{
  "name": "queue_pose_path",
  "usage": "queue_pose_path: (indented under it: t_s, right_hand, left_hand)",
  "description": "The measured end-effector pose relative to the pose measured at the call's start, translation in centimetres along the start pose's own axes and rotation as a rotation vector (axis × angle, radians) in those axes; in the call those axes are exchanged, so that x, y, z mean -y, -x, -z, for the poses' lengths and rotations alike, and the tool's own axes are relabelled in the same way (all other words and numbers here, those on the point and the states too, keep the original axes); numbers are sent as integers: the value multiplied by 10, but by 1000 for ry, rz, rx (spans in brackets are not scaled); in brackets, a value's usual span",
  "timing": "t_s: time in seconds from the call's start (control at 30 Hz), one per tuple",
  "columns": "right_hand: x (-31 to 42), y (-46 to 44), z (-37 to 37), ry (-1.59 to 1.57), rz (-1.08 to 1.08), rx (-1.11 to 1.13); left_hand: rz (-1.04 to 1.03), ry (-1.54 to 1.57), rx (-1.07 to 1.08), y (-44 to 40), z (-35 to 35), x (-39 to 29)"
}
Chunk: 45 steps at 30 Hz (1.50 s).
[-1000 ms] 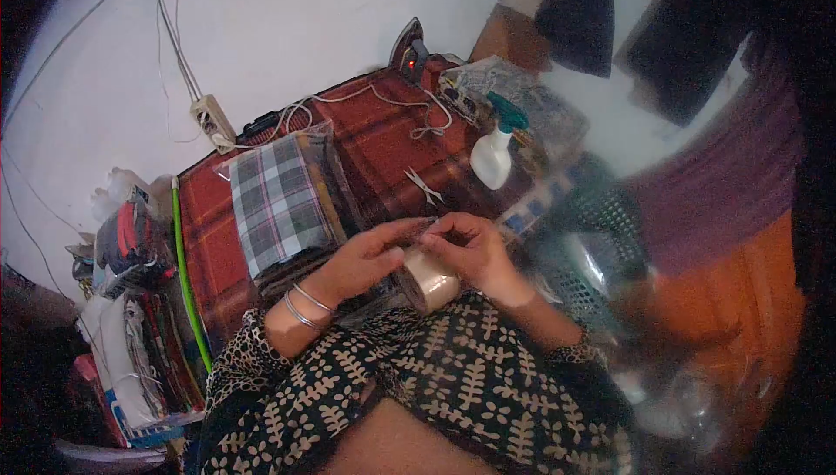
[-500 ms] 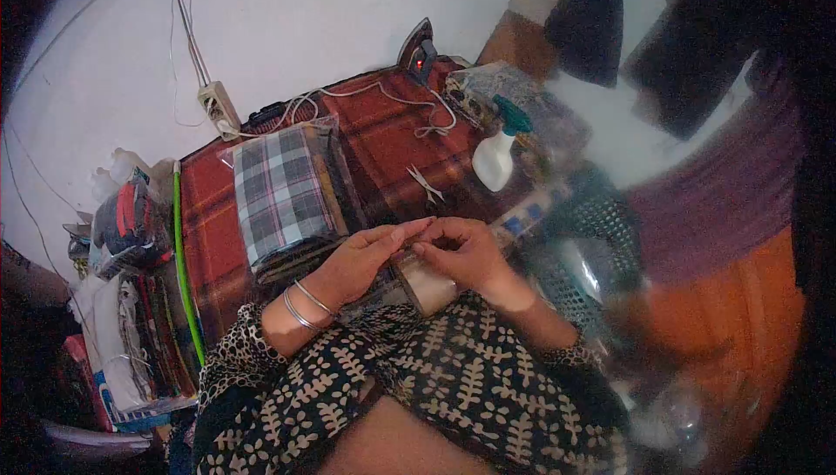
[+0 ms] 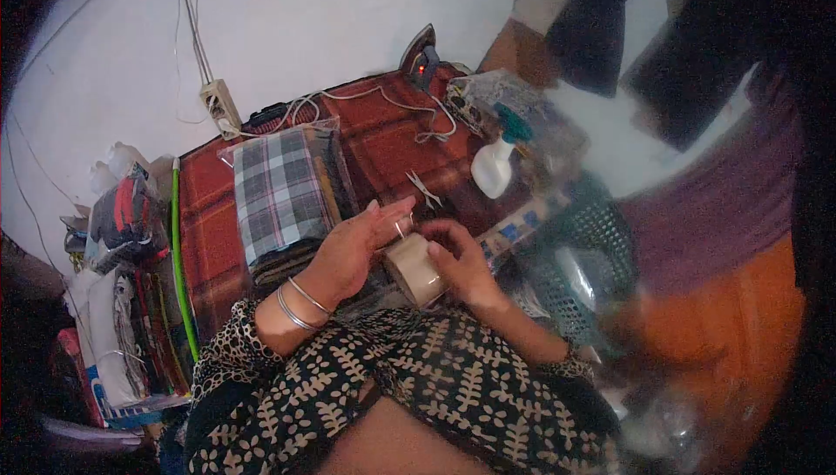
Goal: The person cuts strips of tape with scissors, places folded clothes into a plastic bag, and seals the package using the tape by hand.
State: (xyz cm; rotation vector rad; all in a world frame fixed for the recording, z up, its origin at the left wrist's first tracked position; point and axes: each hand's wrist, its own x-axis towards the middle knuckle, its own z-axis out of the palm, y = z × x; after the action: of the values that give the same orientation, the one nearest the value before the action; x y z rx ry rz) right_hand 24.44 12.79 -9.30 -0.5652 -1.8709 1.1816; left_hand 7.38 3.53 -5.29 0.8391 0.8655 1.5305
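Observation:
A roll of clear or tan tape (image 3: 414, 271) lies between my hands, above my patterned clothing. My left hand (image 3: 351, 251), with two bangles at the wrist, is held out with its fingers stretched beside the roll's upper left side. A shiny strip shows near its fingertips. My right hand (image 3: 460, 260) is curled at the roll's upper right, thumb bent against it; fingers are closed around the tape's edge. Small scissors (image 3: 424, 188) lie just beyond the fingertips. Left of them sits a bagged plaid cloth stack (image 3: 279, 189).
A red plaid cloth (image 3: 380, 136) covers the surface. On it are an iron (image 3: 420, 59) with a lit red light, its cord, and a white spray bottle (image 3: 494, 168). A green basket (image 3: 601, 229) stands right; a power strip (image 3: 219, 106) is at the back left.
The fingertips of my two hands have moved apart. My left fingers have straightened, and more of the tape roll shows between the hands. The view has shifted slightly.

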Motion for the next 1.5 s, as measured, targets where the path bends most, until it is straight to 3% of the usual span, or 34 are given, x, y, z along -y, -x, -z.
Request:
queue_pose_path:
  t_s: [0.07,0.1,0.13,0.2,0.3,0.53,0.6,0.63,0.7,0.93,1.0,1.03,1.1,1.2,1.5]
  right_hand:
    - [2,8,12,-197,-436,307]
    - [23,5,13,16,-605,439]
    - [23,5,12,20,-600,449]
    - [23,12,8,-68,-360,563]
    - [17,3,2,-154,-421,507]
    - [21,-7,-10,-190,-415,514]
    - [0,-6,-16,-140,-460,512]
    - [-12,-5,-20,-86,-507,506]
    - [-26,-5,-27,-27,-522,522]
    - [-11,-15,-22,99,-556,548]
    - [-19,-13,-21,112,-538,518]
    - [-22,-12,-19,122,-524,490]
    - [-22,-12,-14,149,-505,492]
    - [-17,-13,-9,180,-524,506]
    - [-2,-17,-8,142,-539,533]
  left_hand:
    - [9,70,-20,-4,3,-4]
    - [30,138,-35,-5,5,-6]
    - [21,140,-42,-5,10,-5]
    - [-197,-381,51,-2,18,-4]
    - [-348,-683,1,7,4,-15]
    - [-196,-187,-208,13,-2,-20]
    - [-510,-805,-159,14,9,-19]
    - [-509,-810,-161,15,8,-20]
    - [-343,-358,-72,16,5,-22]
    - [-117,-82,-20,15,11,-23]
    - [-12,222,-22,12,11,-31]
    - [-15,222,-23,12,15,-33]
    - [83,456,86,14,23,-36]
    - [93,407,-20,14,20,-36]
    - [65,461,15,14,21,-33]
